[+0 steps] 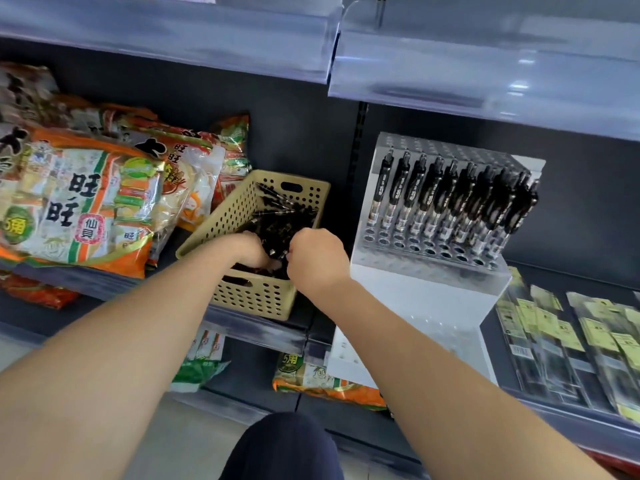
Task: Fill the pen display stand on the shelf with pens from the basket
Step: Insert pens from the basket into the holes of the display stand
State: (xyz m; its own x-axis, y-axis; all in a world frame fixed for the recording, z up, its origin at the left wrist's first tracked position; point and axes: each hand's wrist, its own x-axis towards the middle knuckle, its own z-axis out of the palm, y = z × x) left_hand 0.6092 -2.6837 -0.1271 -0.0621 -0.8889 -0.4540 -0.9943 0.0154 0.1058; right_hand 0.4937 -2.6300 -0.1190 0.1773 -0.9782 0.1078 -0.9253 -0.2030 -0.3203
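Observation:
A beige perforated basket stands on the shelf, holding a heap of black pens. My left hand is down inside the basket with its fingers closed around some pens. My right hand is over the basket's right rim, fingers curled on a pen. To the right stands a clear acrylic pen display stand. Its back rows hold several upright black pens. The front two rows of holes are bare.
Orange snack bags are piled left of the basket. Flat packs with yellow labels lie right of the stand. An upper shelf edge hangs above. More snack bags lie on the lower shelf. My knee shows at the bottom.

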